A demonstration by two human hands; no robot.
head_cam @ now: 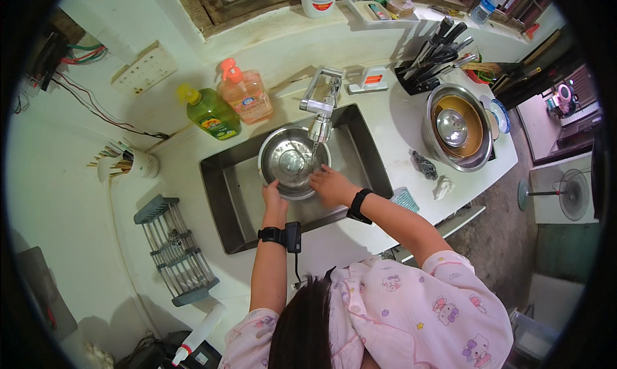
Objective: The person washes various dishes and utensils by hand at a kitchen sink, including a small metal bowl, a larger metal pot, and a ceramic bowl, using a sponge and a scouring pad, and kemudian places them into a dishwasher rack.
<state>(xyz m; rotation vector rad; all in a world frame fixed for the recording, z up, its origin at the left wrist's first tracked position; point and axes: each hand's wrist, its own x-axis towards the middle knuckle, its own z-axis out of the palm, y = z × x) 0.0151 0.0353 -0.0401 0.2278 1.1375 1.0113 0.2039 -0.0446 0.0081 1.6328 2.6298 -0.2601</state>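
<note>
Inside the rectangular metal sink [241, 200], a round stainless steel basin [275, 149] sits under the faucet [320, 109]. Water [315, 152] runs from the spout into the basin, near its right side. My left hand [274, 199] grips the basin's near-left rim, thumb on top and the other fingers mostly hidden beneath. Across the near-right rim reaches my right hand [330, 186], its fingers extended at the falling water. Nothing shows in that hand, and splashing blurs its fingertips. Both wrists wear black straps, the left one with a small black box [292, 237].
Pump bottles of green [214, 114] and pink liquid [248, 99] stand behind the sink. To the right are nested bowls [458, 128], a knife block [419, 75], a dark scouring pad [424, 165] and a teal cloth [406, 199]. A folding rack [176, 251] lies left.
</note>
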